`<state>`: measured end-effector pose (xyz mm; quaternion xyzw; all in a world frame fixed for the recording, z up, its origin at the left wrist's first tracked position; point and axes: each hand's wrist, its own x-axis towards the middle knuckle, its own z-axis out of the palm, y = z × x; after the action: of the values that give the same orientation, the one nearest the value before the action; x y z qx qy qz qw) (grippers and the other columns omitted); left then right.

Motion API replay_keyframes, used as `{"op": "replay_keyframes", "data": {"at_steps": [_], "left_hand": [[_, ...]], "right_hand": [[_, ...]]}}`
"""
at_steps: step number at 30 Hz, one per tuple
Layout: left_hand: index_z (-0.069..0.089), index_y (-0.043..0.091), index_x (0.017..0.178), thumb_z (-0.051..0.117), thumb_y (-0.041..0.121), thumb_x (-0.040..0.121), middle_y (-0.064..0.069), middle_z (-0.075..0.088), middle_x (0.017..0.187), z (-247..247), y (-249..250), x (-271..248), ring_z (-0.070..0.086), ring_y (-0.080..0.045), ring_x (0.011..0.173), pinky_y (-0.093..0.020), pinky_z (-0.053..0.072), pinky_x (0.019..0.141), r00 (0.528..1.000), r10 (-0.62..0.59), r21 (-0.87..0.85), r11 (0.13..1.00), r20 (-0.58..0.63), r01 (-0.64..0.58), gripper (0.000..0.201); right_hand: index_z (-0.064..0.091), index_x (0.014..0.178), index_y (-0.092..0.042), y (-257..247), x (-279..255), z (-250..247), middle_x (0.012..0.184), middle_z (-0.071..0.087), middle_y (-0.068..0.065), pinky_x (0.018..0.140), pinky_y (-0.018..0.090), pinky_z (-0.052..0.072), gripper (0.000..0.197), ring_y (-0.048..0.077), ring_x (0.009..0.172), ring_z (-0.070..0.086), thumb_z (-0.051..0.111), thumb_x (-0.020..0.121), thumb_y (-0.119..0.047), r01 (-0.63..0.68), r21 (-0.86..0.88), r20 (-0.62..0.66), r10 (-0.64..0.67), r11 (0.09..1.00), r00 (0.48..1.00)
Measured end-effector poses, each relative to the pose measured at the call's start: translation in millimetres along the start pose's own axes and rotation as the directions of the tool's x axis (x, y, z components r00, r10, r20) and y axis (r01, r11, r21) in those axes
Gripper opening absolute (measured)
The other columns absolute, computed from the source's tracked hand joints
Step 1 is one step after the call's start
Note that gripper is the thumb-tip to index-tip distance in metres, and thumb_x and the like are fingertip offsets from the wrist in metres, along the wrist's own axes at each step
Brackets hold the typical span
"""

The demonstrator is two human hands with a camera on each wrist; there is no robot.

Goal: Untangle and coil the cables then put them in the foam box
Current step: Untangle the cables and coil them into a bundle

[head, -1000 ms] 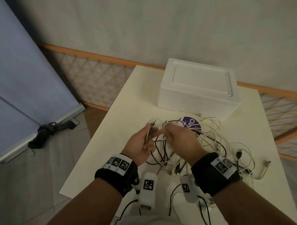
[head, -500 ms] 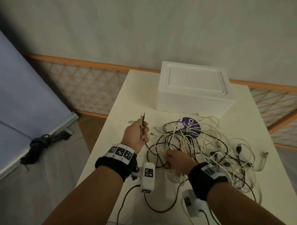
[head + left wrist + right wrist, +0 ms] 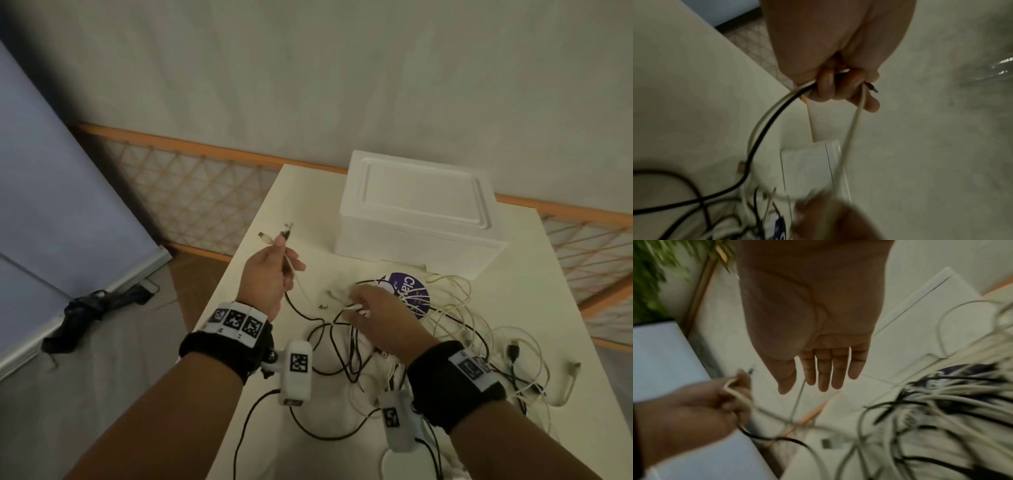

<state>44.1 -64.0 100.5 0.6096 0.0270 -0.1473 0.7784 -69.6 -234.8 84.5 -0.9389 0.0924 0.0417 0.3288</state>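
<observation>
A tangle of white and black cables point(image 3: 455, 329) lies on the white table point(image 3: 301, 202), in front of the white foam box point(image 3: 414, 209), whose lid is on. My left hand point(image 3: 284, 260) is raised over the table's left part and grips the ends of a white and a black cable point(image 3: 777, 110); their plugs point(image 3: 286, 230) stick up past the fingers. My right hand point(image 3: 356, 305) hovers over the near-left side of the tangle with its fingers point(image 3: 824, 369) straight and the palm bare. A thin cable runs just beyond those fingertips.
A round purple label point(image 3: 409, 291) lies under the cables near the box. The table's left edge point(image 3: 239, 270) drops to the floor, where a dark bundle point(image 3: 89, 311) lies. An orange lattice fence point(image 3: 191, 192) runs behind the table. Black wrist-camera leads point(image 3: 329, 431) trail at the near edge.
The hands, together a second ago, came apart. The left one rose to the left with the cable ends. The right one dipped into the tangle and is now over it, fingers straight.
</observation>
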Motion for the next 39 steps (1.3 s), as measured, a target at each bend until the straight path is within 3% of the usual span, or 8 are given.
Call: {"op": "replay_keyframes", "data": {"at_steps": [6,10,15,21,25,29,34,39], "left_hand": [[0.056,0.009,0.065,0.056,0.037,0.094,-0.002,0.046,0.046,35,-23,-31,0.04,-0.017,0.045,-0.029,0.034,0.053,0.994,-0.095,0.028,0.995,0.045,0.094,0.041],[0.063,0.01,0.069,0.062,0.038,0.09,0.004,0.041,0.051,37,-23,-38,0.036,-0.012,0.047,-0.026,0.035,0.05,0.993,-0.103,0.065,0.993,0.057,0.099,0.035],[0.068,0.011,0.083,0.059,0.038,0.092,-0.007,0.062,0.072,35,-20,-44,0.051,-0.027,0.064,-0.03,0.043,0.052,0.983,-0.109,0.005,0.994,0.148,0.11,0.03],[0.045,0.014,0.077,0.04,0.041,0.1,-0.009,0.075,0.092,33,7,-35,0.07,-0.022,0.09,-0.035,0.054,0.078,0.983,-0.141,-0.306,0.936,0.119,0.172,0.035],[0.051,0.013,0.077,0.048,0.034,0.098,-0.005,0.073,0.091,37,9,-42,0.068,-0.016,0.094,-0.036,0.052,0.088,0.973,-0.082,-0.16,0.98,0.217,0.119,0.029],[0.058,0.013,0.072,0.054,0.036,0.088,-0.011,0.073,0.089,32,11,-46,0.066,-0.018,0.085,-0.031,0.052,0.068,0.912,-0.111,-0.164,0.968,0.394,0.189,0.028],[0.048,0.016,0.071,0.044,0.04,0.096,0.006,0.047,0.05,12,17,-40,0.054,-0.009,0.048,-0.025,0.054,0.057,0.952,-0.109,-0.397,0.891,0.285,0.221,0.034],[0.034,0.021,0.06,0.043,0.045,0.099,0.008,0.028,0.044,-38,44,-5,0.02,-0.007,0.035,-0.019,0.014,0.035,0.982,-0.166,-0.238,0.961,-0.084,0.142,0.047]], "right_hand": [[0.046,0.135,-0.018,-39,3,3,0.128,0.052,0.004,0.094,0.032,0.04,0.051,0.021,0.115,0.051,0.055,0.09,-0.041,0.041,-0.163,-0.204,-0.075,0.986,0.976],[0.055,0.126,-0.011,-38,-8,6,0.128,0.05,0.011,0.097,0.036,0.038,0.042,0.025,0.115,0.047,0.053,0.086,-0.026,0.092,-0.283,-0.48,-0.224,0.955,0.848],[0.057,0.093,-0.019,-62,-13,-7,0.071,0.065,0.002,0.069,0.038,0.055,0.012,0.014,0.062,0.063,0.046,0.098,-0.022,0.006,0.473,-0.098,0.046,0.881,0.994],[0.063,0.102,-0.007,-64,-29,-11,0.082,0.062,0.001,0.077,0.034,0.056,0.021,0.011,0.071,0.059,0.053,0.096,-0.024,-0.111,0.585,0.14,0.035,0.804,0.99],[0.057,0.098,-0.014,-71,-28,-4,0.085,0.058,-0.008,0.071,0.017,0.045,0.013,0.003,0.075,0.053,0.052,0.096,-0.025,0.107,0.415,-0.044,-0.098,0.904,0.994],[0.058,0.088,-0.009,-64,-25,0,0.068,0.059,0.002,0.07,0.043,0.052,0.013,0.015,0.064,0.056,0.05,0.096,-0.014,0.087,0.598,-0.109,-0.026,0.797,0.994],[0.063,0.082,-0.014,-45,-36,-11,0.043,0.043,-0.014,0.047,0.014,0.036,0.025,0.002,0.041,0.04,0.047,0.099,-0.024,0.046,0.505,0.001,-0.053,0.862,0.999],[0.058,0.076,-0.025,-3,-48,-25,0.058,0.049,-0.012,0.055,0.009,0.034,0.021,-0.008,0.056,0.049,0.053,0.096,-0.027,0.051,0.143,0.012,-0.053,0.988,0.999]]}}
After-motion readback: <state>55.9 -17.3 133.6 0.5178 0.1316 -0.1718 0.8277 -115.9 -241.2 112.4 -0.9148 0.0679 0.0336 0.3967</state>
